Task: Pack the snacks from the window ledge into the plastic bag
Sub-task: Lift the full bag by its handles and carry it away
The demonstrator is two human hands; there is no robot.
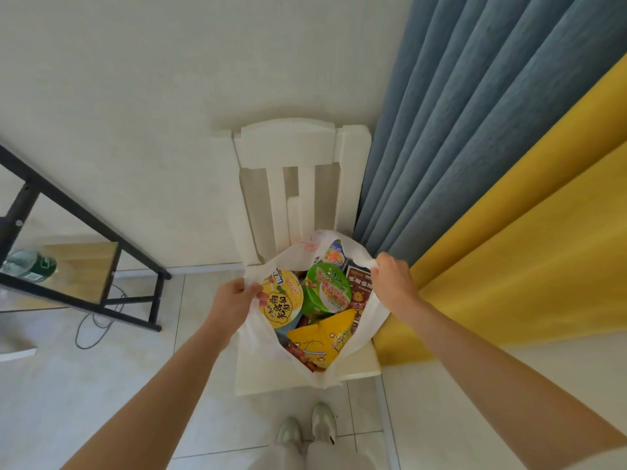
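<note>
Bag [368, 329] on chair [359, 369] seat, held open: left hand [234, 300] pinching left rim, right hand [393, 279] pinching right rim. Snacks [325, 290] fill bag. Ledge unseen; packing judged nearly complete.

A white chair [359, 366] carries the filled plastic bag [258, 337].

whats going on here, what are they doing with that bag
A person stands over a white chair and holds a white plastic bag open on its seat. The left hand grips one edge and the right hand grips the other. The bag is already full of snacks: a yellow noodle bowl, a green noodle bowl and a yellow snack packet lie on top.
</note>
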